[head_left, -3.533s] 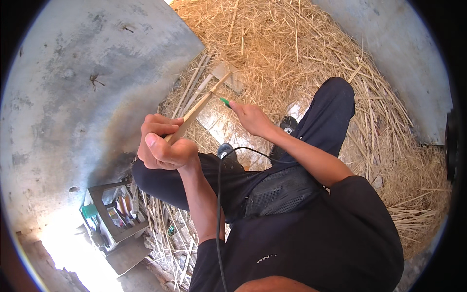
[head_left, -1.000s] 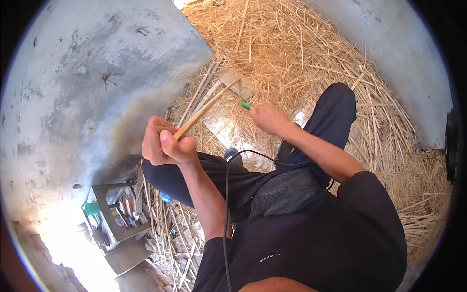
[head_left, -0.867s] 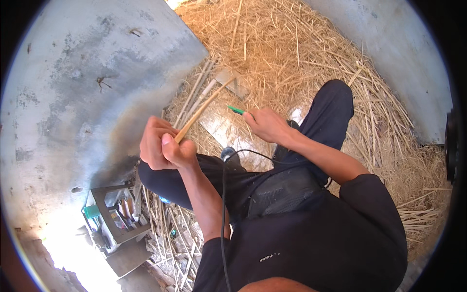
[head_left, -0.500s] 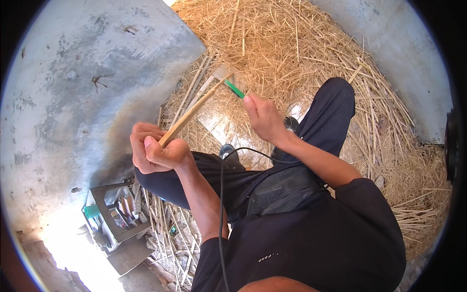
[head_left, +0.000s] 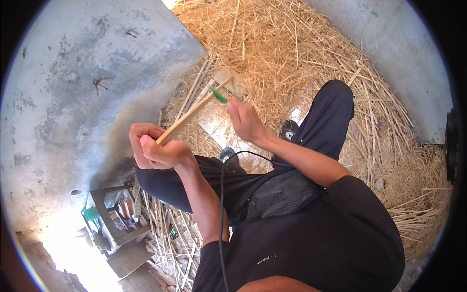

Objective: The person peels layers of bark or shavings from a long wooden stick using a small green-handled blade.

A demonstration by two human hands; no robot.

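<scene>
A pale bamboo strip [head_left: 187, 118] slants up and away in front of me. My left hand [head_left: 159, 148] is closed around its near, thicker end, thumb pressed on top. My right hand [head_left: 247, 121] grips a green-handled knife [head_left: 219, 95], whose handle sticks out past the fingers and meets the strip toward its thin far end. The blade is too faint to make out against the strip and the floor behind it. Both hands are held above my bent legs [head_left: 327, 117].
Shavings and thin strips [head_left: 272, 44] lie heaped on the floor ahead and to the right. A worn wall [head_left: 97, 73] stands close on the left. An open box [head_left: 119, 214] with small items sits at lower left. A black cable [head_left: 222, 204] hangs across my front.
My right hand has drawn the green-handled knife back along the strip, toward me and to the left. The left hand has barely shifted, still around the strip's near end.
</scene>
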